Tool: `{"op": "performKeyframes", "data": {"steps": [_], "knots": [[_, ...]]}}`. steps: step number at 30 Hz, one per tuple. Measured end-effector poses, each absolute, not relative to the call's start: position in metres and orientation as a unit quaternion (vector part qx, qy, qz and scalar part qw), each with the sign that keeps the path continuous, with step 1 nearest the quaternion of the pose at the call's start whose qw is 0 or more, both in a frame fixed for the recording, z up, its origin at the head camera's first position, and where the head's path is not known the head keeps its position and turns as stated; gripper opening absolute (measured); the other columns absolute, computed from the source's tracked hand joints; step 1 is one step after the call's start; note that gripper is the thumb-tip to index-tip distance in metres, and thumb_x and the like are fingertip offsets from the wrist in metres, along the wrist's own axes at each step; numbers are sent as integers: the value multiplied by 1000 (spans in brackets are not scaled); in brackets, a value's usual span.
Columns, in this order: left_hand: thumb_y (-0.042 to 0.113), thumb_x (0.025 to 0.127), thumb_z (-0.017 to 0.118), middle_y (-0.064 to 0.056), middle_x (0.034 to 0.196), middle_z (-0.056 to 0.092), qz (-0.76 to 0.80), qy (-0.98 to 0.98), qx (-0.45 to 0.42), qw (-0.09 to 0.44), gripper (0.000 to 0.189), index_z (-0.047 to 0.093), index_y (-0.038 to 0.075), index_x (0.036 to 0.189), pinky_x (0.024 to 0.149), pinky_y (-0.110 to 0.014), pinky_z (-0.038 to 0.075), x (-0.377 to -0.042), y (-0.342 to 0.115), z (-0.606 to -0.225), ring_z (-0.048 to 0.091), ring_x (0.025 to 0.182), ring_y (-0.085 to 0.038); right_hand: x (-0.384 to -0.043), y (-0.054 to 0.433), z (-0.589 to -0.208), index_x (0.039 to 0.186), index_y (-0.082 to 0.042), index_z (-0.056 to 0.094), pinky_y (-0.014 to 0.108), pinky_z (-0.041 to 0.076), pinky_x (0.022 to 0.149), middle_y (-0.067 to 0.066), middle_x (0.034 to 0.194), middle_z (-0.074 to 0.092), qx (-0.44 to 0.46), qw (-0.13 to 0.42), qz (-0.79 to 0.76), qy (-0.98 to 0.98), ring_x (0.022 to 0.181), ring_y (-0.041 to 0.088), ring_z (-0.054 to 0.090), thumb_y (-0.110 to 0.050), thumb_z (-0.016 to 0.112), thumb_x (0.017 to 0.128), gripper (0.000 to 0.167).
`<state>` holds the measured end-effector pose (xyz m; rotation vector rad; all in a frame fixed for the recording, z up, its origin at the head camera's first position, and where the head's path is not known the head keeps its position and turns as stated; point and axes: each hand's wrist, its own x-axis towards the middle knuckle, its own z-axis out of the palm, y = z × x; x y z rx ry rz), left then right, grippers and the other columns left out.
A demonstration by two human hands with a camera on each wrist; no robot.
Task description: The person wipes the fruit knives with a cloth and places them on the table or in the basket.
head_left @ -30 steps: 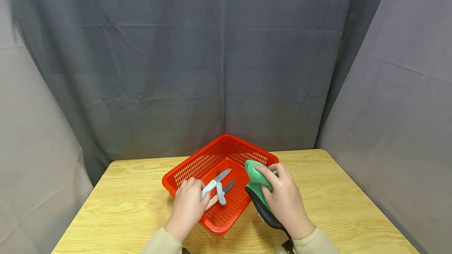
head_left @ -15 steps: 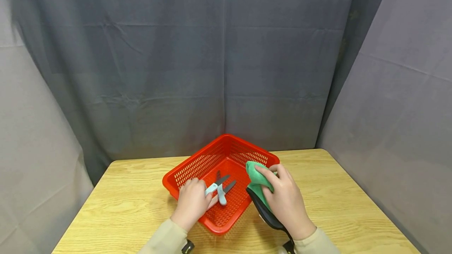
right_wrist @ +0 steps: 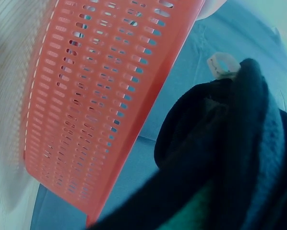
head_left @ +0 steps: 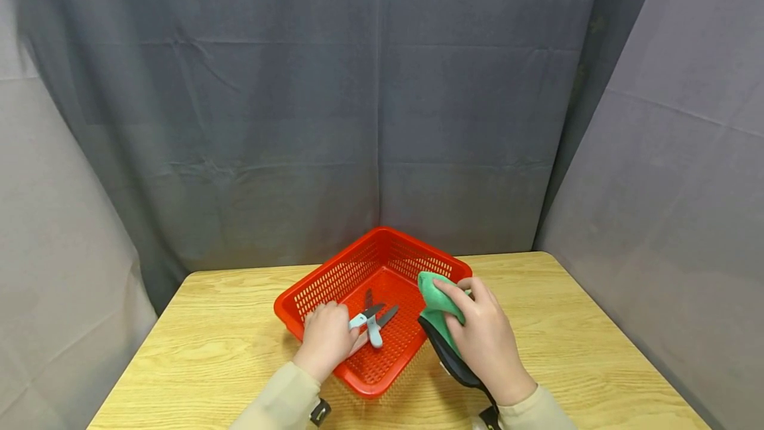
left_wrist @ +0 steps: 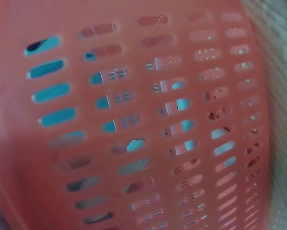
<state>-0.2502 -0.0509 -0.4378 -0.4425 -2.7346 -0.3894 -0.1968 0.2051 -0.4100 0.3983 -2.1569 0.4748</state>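
Note:
In the head view my left hand reaches over the near left rim of a red plastic basket and grips a knife by its light blue handle. The dark blade of that knife points up and to the right, low in the basket. A second light blue-handled knife and a pink-handled knife lie crossed beside it. My right hand pinches a bunched green cloth with black edging above the basket's right rim. Slotted basket wall hides the left hand's work in the left wrist view.
The basket stands on a light wooden table with a grey curtain behind. Pale cloth panels close off both sides. In the right wrist view a pale loop shows by the dark cloth edge.
My left hand has moved slightly right, and the knife in it has dropped lower toward the basket floor and the other knives. The right hand with the green cloth has barely shifted.

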Motion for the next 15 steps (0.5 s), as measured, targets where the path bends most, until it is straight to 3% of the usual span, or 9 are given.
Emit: {"op": "performKeyframes", "data": {"steps": [15], "knots": [[28, 78, 85, -6, 70, 56, -136, -964, -153, 168, 34, 57, 10, 68, 62, -45, 43, -254, -47, -441, 59, 69, -30, -197, 207, -410, 123, -19, 75, 40, 57, 68, 9, 102, 60, 158, 432, 188, -868, 84, 22, 59, 7, 87, 70, 61]]}}
